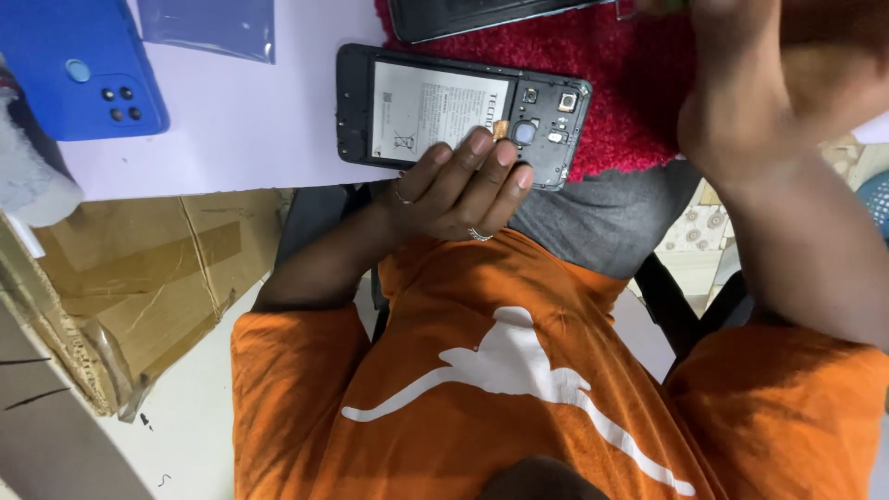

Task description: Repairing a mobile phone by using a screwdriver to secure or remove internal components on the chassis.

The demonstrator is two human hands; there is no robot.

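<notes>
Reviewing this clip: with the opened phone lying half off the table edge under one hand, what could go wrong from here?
1. The opened phone overhangs the table edge, steadied only by left hand fingertips; it could tip into the lap.
2. Fingers rest by the exposed camera parts and battery, so smudging or pressing them seems possible.

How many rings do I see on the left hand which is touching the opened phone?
2 rings on the left hand: one ring on the finger nearest the wrist side, another ring on the lower finger. More may be hidden under the fingers resting on the opened phone.
</notes>
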